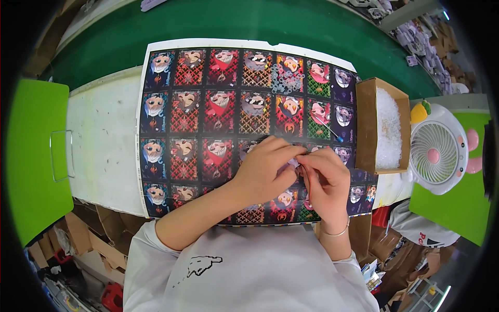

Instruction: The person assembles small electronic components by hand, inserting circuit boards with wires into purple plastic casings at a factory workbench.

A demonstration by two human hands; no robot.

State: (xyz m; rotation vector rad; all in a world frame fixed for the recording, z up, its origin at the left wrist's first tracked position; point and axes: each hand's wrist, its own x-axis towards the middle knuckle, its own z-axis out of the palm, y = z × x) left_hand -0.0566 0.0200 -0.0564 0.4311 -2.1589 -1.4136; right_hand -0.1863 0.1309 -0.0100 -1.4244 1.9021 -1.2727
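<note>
while pinching a small pale-lilac piece (293,163), mostly hidden, with bare left hand (266,169) and bare right hand (328,177), holds it over a dark, flat, cartoon-printed sheet (202,135). has an open brown cardboard box (367,125) of translucent white granules (389,130) at right, and small clear rings (287,79) clustered farther off.

You're in a workshop, it seems. Past your tabletop (99,140), a green strip (223,26) spans twelve o'clock; pale parts (416,44) heap at two, cardboard boxes (78,231) at eight.
</note>
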